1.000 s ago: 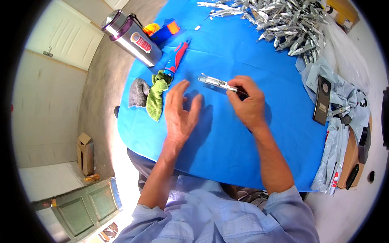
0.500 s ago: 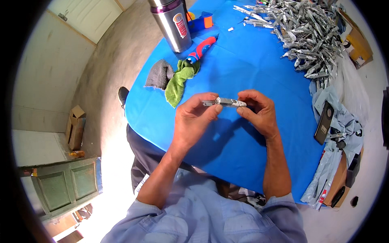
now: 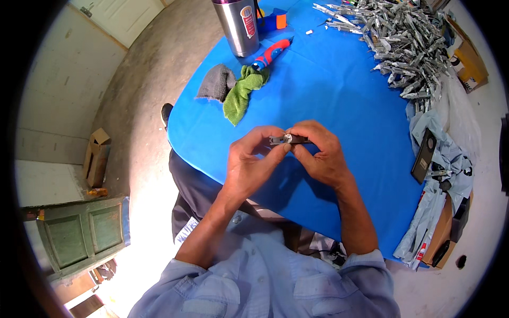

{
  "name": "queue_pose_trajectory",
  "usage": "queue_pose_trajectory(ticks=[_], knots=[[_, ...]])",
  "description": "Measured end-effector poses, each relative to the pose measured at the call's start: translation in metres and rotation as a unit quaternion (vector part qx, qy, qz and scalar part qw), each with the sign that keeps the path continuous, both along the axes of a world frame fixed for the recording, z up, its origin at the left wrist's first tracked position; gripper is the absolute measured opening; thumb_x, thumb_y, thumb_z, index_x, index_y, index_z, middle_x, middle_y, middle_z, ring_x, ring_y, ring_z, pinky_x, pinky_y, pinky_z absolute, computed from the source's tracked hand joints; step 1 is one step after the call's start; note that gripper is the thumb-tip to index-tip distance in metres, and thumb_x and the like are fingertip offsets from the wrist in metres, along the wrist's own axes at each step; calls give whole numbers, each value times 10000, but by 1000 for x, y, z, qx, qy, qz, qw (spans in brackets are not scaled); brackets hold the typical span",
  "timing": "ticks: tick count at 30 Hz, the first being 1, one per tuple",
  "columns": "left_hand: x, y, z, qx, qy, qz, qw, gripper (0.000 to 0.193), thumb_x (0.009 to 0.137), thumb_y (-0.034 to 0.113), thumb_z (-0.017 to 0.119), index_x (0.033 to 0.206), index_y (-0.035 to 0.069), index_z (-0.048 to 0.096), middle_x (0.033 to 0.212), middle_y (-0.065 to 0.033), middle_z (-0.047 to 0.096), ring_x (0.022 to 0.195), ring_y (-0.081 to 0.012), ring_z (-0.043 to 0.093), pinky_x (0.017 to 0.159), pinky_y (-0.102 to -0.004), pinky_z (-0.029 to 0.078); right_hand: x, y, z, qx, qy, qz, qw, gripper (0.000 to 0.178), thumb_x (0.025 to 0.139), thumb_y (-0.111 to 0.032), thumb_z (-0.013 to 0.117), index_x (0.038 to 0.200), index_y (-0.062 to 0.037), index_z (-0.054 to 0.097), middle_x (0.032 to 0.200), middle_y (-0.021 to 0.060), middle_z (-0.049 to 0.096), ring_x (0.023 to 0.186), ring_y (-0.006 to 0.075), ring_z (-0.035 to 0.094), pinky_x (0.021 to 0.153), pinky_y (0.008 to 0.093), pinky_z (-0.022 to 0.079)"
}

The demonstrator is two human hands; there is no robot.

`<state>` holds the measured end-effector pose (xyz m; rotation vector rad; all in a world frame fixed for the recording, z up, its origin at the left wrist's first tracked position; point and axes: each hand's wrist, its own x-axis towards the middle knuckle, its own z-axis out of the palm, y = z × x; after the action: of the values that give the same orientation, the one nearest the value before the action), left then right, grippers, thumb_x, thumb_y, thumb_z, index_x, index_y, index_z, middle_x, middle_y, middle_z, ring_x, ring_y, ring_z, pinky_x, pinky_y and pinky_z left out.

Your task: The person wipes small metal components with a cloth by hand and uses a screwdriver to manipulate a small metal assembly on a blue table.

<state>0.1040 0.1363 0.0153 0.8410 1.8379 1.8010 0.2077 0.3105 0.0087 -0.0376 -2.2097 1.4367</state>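
Two hands (bare) on metal piece

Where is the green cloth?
In the head view, the green cloth lies left of centre on the blue table, just right of the gray cloth, near the red-and-blue tool and beyond the left hand.
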Motion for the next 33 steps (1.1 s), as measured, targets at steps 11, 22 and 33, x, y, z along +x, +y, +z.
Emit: queue_pose_trajectory(ticks=[11, 22, 33], knots=[[3, -26, 8, -22, 178, 116, 977, 250, 901, -22, 826, 1136, -4, 742, 1039, -65, 745, 778, -80, 681, 629, -224, 537, -5, -16, -6, -12, 14, -18, 1000, 271, 873, 39, 751, 1134, -12, 697, 1072, 137, 726, 923, 271, 750, 804, 361, 619], [11, -26, -2, -69, 164, 112, 978, 145, 982, 38, 769, 1101, -44, 761, 826, -14, 714, 703, -13, 590, 585, -206, 462, -11, -32, -12, 88, 55, -44, 994, 288, 826, 35, 779, 1085, -44, 680, 1035, 134, 725, 882, 326, 731, 759, 395, 594], [20, -26, 2, -77, 181, 144, 970, 104, 995, 26, 738, 1085, -26, 752, 747, 6, 688, 663, -17, 581, 581, -202, 462, -11, -38, -11, 32, 59, -17, 998, 276, 855, 47, 768, 1105, -24, 677, 1021, 139, 719, 874, 294, 736, 742, 364, 598]])
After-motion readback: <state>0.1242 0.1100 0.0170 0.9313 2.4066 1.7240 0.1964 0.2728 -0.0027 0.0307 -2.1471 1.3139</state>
